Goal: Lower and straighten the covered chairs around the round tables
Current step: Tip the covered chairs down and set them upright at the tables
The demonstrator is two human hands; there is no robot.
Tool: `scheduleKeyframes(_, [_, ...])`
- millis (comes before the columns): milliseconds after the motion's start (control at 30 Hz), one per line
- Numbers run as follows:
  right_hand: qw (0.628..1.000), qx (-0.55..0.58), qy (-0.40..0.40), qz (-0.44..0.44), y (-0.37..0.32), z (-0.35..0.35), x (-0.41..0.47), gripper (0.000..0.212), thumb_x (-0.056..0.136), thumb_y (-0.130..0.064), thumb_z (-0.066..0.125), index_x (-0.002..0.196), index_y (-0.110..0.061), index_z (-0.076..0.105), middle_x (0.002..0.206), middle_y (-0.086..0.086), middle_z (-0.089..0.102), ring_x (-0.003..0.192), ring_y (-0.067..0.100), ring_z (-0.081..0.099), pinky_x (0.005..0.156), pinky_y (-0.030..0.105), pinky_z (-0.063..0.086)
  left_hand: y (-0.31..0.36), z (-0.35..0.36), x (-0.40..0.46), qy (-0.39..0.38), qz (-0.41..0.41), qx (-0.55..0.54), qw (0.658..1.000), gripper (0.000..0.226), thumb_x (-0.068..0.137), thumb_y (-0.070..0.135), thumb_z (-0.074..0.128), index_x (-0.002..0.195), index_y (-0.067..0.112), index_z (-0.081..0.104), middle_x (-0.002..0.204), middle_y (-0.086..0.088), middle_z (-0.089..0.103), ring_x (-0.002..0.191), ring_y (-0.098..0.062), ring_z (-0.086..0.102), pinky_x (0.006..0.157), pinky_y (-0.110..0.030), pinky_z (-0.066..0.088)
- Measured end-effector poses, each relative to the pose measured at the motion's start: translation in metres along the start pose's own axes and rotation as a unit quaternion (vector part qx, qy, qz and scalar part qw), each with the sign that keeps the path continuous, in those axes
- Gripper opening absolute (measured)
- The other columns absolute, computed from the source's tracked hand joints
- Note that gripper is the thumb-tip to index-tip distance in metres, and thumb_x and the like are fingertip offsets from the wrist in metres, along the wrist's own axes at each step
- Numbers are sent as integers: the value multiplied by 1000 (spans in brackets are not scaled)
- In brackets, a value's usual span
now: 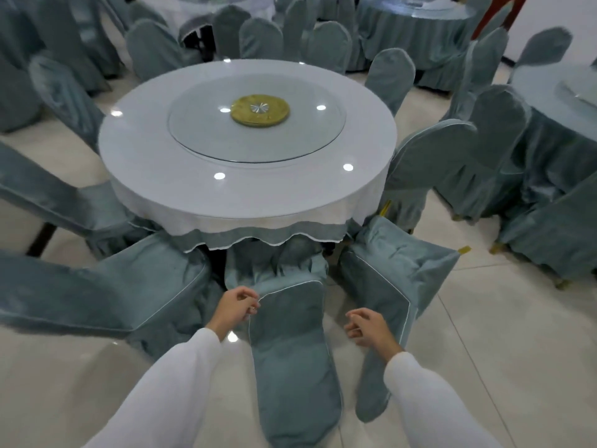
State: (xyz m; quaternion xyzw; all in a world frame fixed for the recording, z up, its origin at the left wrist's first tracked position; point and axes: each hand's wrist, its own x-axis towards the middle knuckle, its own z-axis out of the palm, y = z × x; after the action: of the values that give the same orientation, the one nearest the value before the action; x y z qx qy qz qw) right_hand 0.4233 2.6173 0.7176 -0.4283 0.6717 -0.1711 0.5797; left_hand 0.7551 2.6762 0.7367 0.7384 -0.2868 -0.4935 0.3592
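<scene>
In a banquet room floored with pale glossy tiles, ceiling lights glare off the floor. Centre: a round bench with a white glossy top, a white cloth with a grey-green scalloped hem hanging from its rim. On it lies a glass turntable with a gold disc at its middle. Light spots reflect on the top.

Covered chairs in grey-green fabric with white piping ring the bench. The near chair stands directly before the person, its seat pushed under the cloth hem, its back leaning toward the camera. To its right a second chair sits at an angle, one yellow leg tip showing. To the left a third chair, blurred, lies close to the bench edge. More chairs stand round the far side; their exact posture is hard to tell.

The hands are apart, one on each side of the near chair's back. The left hand, fingers curled, is at the piped left edge of the back; it seems to pinch the piping, though blur leaves this unsure. The right hand hangs just beside the right edge with fingers loosely curled, holding nothing. White sleeves cover both arms.

Other round tables draped in grey-green stand behind and at right, chairs crowded about them. White wall at far right.
</scene>
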Motion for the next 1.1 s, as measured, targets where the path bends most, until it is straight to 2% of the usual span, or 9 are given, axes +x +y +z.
scheduleKeyframes(100, [1000, 0, -14, 7, 11, 4, -8, 13, 100, -8, 55, 105, -5, 67, 78, 16, 70, 53, 18, 59, 45, 21, 41, -19, 2, -11, 7, -2, 7, 1000, 14, 93, -4, 57, 90, 6, 67, 81, -13, 72, 53, -13, 59, 47, -19, 44])
scheduleKeyframes(300, [998, -9, -45, 36, 54, 8, -29, 14, 104, -9, 50, 109, -7, 63, 77, 12, 68, 53, 15, 58, 47, 20, 46, -74, 6, -38, 7, -16, -8, 1000, 12, 91, 0, 60, 93, 9, 69, 81, -8, 74, 64, -18, 61, 60, -28, 47])
scheduleKeyframes(433, [997, -35, -51, 40, 89, 12, -41, 19, 106, -10, 49, 117, -4, 63, 87, 15, 67, 61, 17, 58, 49, 21, 47, -117, 16, -60, 15, -38, -30, 999, 12, 93, 1, 59, 100, 5, 67, 87, -12, 73, 68, -20, 61, 61, -27, 47])
scheduleKeyframes(600, [995, -74, -57, 40, 137, 12, -38, 21, 106, -13, 49, 118, -5, 64, 96, 19, 70, 73, 21, 62, 61, 26, 50, -174, 27, -81, 34, -69, -47, 996, 15, 94, 5, 56, 104, 8, 67, 92, -12, 73, 76, -22, 64, 70, -33, 52])
scheduleKeyframes(800, [990, -110, -72, 48, 200, 33, 21, 21, 104, -7, 50, 120, -2, 62, 92, 13, 65, 73, 21, 58, 60, 28, 46, -246, 56, -66, 69, -98, -68, 990, 14, 94, 6, 59, 105, 10, 66, 97, -12, 73, 83, -24, 66, 77, -38, 56])
scheduleKeyframes(967, [990, -89, -71, 82, 270, 53, 86, 23, 100, -8, 55, 122, -14, 52, 91, 13, 66, 72, 21, 57, 60, 29, 44, -326, 93, -26, 83, -126, -92, 984, 15, 93, 6, 62, 106, 11, 66, 98, -11, 73, 86, -25, 68, 85, -44, 58])
scheduleKeyframes(1100, [990, -96, -61, 86, 342, 75, 156, 23, 100, -18, 58, 122, -20, 51, 95, 12, 70, 81, 23, 63, 67, 32, 50, -401, 124, 19, 83, -142, -105, 981, 15, 93, 5, 62, 107, 9, 66, 99, -12, 71, 83, -23, 67, 80, -40, 57])
